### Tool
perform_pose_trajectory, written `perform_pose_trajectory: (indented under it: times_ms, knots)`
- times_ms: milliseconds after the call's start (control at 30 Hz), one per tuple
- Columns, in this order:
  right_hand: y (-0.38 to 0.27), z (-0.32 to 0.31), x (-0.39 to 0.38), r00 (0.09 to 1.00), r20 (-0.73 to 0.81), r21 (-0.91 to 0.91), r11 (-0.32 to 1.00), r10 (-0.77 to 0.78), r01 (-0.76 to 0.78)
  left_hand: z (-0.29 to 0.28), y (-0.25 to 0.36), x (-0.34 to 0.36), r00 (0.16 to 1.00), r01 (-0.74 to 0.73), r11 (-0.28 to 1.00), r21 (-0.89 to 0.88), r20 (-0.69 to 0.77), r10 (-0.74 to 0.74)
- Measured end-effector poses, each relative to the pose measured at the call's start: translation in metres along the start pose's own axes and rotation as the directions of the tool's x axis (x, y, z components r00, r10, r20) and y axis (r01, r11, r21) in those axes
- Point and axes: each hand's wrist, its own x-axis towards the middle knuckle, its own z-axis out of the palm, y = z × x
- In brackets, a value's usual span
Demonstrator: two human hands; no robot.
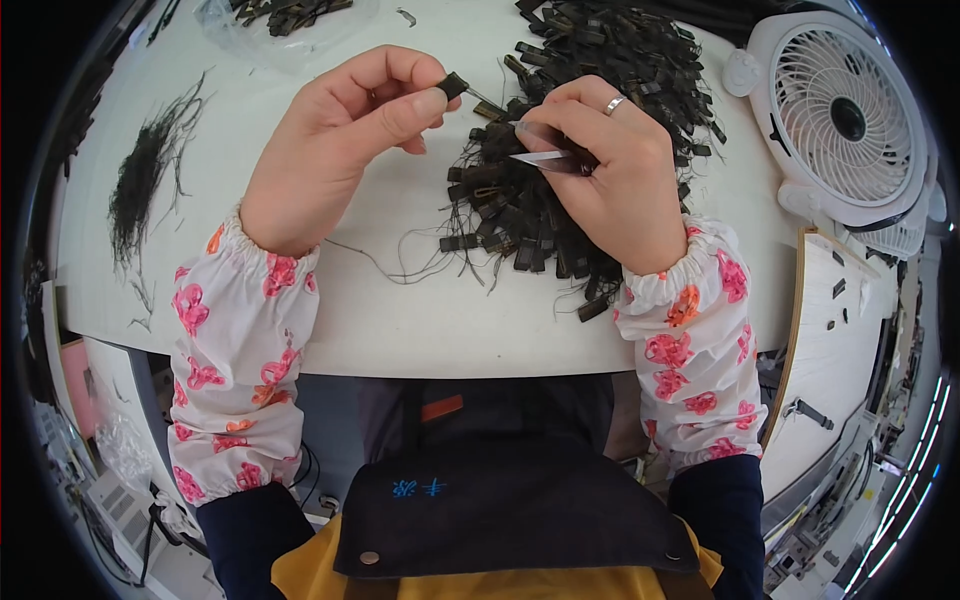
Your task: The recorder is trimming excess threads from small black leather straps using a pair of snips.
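Observation:
Between the thumb and fingers of my left hand (365, 130) is a small black fabric tab (453, 85). A thread-like strand runs from it toward my right hand, where another small dark tab (489, 110) sits; I cannot make out whether that one is held. My right hand (615, 140) is closed around thread snips (548, 157), with a pointed metal blade showing in front of the fingers. Below and behind this hand spreads a heap of black fabric tabs (530, 215), many with loose threads trailing from them.
A tangle of cut black threads (150, 180) lies on the left of the white table (450, 340). At the far edge, a clear plastic bag (290, 40) has more dark tabs at it. A white fan (845, 115) stands at the right, near a wooden board (825, 330).

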Motion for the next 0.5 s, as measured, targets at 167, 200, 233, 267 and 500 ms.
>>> perform_pose_trajectory:
  times_ms: [167,200,233,267,500]
  knots:
    - [-0.002,0.004,-0.002,0.999,0.037,-0.017,1.0,0.006,-0.005,0.007,-0.007,0.001,0.994,0.074,0.931,-0.359,0.105,-0.039]
    - [-0.005,0.005,-0.002,0.998,0.048,-0.08,0.996,-0.03,0.034,0.009,-0.008,0.001,0.994,0.075,0.931,-0.357,0.104,-0.04]
    - [-0.007,0.007,-0.001,0.996,0.062,-0.143,0.987,-0.064,0.073,0.012,-0.01,0.001,0.997,0.07,0.92,-0.386,0.052,-0.054]
    - [-0.01,0.009,-0.002,0.996,0.061,-0.14,0.987,-0.064,0.072,0.014,-0.01,0.001,0.998,0.064,0.908,-0.415,0.0,-0.071]
    - [-0.003,0.004,0.002,0.977,-0.025,-0.104,0.973,-0.21,0.206,0.024,-0.004,0.0,0.992,0.12,0.901,-0.418,0.018,-0.123]
